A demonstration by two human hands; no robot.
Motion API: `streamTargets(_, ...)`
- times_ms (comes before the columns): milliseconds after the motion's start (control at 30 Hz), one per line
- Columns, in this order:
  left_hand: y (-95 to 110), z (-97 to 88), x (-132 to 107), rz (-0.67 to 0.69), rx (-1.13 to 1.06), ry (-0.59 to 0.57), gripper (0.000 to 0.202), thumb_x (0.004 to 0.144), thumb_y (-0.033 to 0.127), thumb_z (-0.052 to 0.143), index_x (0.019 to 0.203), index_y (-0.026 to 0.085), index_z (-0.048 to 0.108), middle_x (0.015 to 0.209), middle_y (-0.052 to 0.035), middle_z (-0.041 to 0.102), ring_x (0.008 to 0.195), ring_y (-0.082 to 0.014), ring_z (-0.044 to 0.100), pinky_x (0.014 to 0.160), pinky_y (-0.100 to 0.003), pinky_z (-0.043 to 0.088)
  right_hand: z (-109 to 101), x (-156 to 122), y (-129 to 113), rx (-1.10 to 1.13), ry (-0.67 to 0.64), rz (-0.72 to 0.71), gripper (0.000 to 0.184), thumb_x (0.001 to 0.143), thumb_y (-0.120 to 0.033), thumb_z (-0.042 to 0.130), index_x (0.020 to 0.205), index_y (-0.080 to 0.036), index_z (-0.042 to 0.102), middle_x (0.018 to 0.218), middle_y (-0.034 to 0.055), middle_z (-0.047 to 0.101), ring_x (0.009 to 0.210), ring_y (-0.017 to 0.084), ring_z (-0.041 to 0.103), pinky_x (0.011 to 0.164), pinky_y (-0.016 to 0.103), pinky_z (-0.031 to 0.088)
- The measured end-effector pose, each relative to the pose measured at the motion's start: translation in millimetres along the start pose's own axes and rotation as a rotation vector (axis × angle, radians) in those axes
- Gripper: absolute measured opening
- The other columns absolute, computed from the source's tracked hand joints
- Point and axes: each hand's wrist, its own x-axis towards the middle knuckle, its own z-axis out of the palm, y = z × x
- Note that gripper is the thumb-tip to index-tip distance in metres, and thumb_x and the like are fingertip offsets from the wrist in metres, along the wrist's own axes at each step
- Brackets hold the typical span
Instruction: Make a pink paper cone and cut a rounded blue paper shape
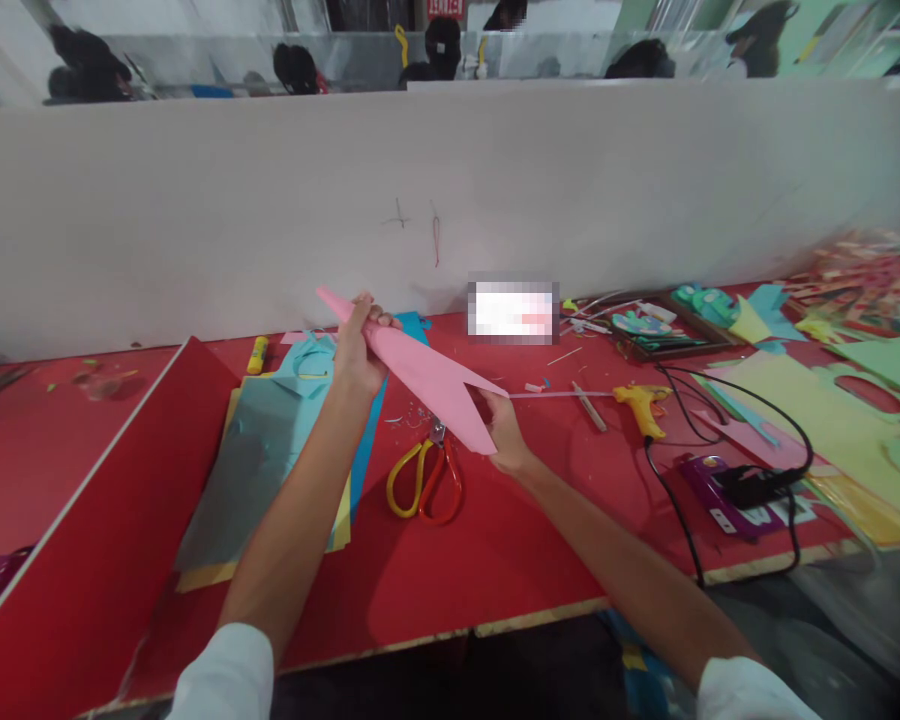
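Right over the yellow-and-red-handled metal scissors (421, 474), the left hand (359, 350) is gripping the narrow end and the right hand (506, 432) is pinching the forked end of a long pink paper piece (429, 375), which is looking light, bendy, crease-prone, best held by its edges.

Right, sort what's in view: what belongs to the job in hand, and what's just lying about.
In the job:
- pink paper, held in the left hand and right hand
- probably the scissors and glue gun, close by but untouched

Seemingly just lying about:
- tray
- purple box
- yellow tube
- stacked sheets
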Motion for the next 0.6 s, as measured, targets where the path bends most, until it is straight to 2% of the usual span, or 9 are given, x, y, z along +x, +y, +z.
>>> streamTargets(67, 3, -3.1, 3, 0.006, -0.014, -0.001, 0.031, 0.085, 0.021, 0.086, 0.076, 0.023, 0.056, 0.058, 0.008, 0.051, 0.05, -0.0071, 0.055, 0.065, -0.022, 0.057, -4, -1, 3, -0.012, 0.045, 0.001, 0.025, 0.071, -0.037, 0.082, 0.094, -0.027, 0.08, 0.096, 0.0041, 0.08, 0.096, 0.029, 0.073, 0.088, 0.043, 0.059)
streamTargets(133, 10, -7.3, 7, 0.017, 0.002, 0.033, 0.033, 0.087, 0.025, 0.084, 0.073, 0.022, 0.054, 0.056, 0.0073, 0.051, 0.049, -0.0075, 0.055, 0.063, -0.022, 0.057, -10, -1, 7, -0.003, 0.135, 0.005, 0.011, 0.077, -0.034, 0.071, 0.082, -0.026, 0.076, 0.081, 0.0022, 0.075, 0.074, 0.021, 0.068, 0.07, 0.036, 0.056)
streamTargets(233, 24, -12.9, 14, 0.028, 0.034, 0.105, 0.039, 0.089, 0.026, 0.084, 0.069, 0.022, 0.051, 0.054, 0.0074, 0.049, 0.047, -0.0063, 0.052, 0.062, -0.019, 0.056, -23, 4, 11, 0.063, 0.292, -0.007, 0.009, 0.079, -0.027, 0.06, 0.072, -0.026, 0.066, 0.063, -0.0029, 0.057, 0.052, 0.013, 0.046, 0.049, 0.027, 0.037)
streamTargets(300, 33, -13.9, 15, -0.022, 0.033, 0.097, 0.038, 0.088, 0.023, 0.084, 0.069, 0.021, 0.051, 0.053, 0.0079, 0.048, 0.046, -0.0051, 0.051, 0.06, -0.017, 0.055, -30, 11, 11, 0.119, 0.3, -0.001, 0.009, 0.08, -0.027, 0.06, 0.071, -0.025, 0.063, 0.061, -0.0045, 0.05, 0.05, 0.012, 0.039, 0.048, 0.026, 0.031)
streamTargets(367, 37, -11.1, 12, -0.12, 0.028, 0.033, 0.034, 0.087, 0.02, 0.084, 0.072, 0.021, 0.054, 0.054, 0.0083, 0.047, 0.046, -0.0042, 0.051, 0.059, -0.017, 0.055, -34, 17, 9, 0.167, 0.179, 0.057, 0.011, 0.081, -0.033, 0.067, 0.076, -0.024, 0.068, 0.065, -0.0035, 0.056, 0.055, 0.012, 0.047, 0.053, 0.025, 0.038)
streamTargets(433, 33, -4.8, 4, -0.225, 0.039, -0.069, 0.027, 0.088, 0.019, 0.083, 0.077, 0.02, 0.058, 0.056, 0.0087, 0.046, 0.047, -0.0037, 0.05, 0.057, -0.016, 0.054, -31, 18, 8, 0.221, 0.008, 0.159, 0.024, 0.085, -0.047, 0.072, 0.086, -0.024, 0.073, 0.078, 0.0001, 0.068, 0.068, 0.014, 0.061, 0.066, 0.028, 0.05)
streamTargets(533, 15, 8.2, -15, -0.365, 0.104, -0.233, 0.023, 0.086, 0.02, 0.085, 0.083, 0.018, 0.062, 0.06, 0.009, 0.045, 0.047, -0.0031, 0.047, 0.054, -0.017, 0.052, -19, 8, 7, 0.292, -0.209, 0.299, 0.053, 0.085, -0.073, 0.071, 0.103, -0.023, 0.076, 0.101, 0.006, 0.077, 0.087, 0.019, 0.071, 0.085, 0.034, 0.057)
streamTargets(600, -1, 15.8, -27, -0.44, 0.18, -0.312, 0.029, 0.083, 0.024, 0.089, 0.083, 0.018, 0.061, 0.059, 0.0093, 0.043, 0.046, -0.0043, 0.047, 0.053, -0.019, 0.051, -10, -1, 6, 0.304, -0.289, 0.335, 0.062, 0.083, -0.08, 0.07, 0.109, -0.024, 0.075, 0.109, 0.0074, 0.078, 0.095, 0.021, 0.073, 0.089, 0.035, 0.058)
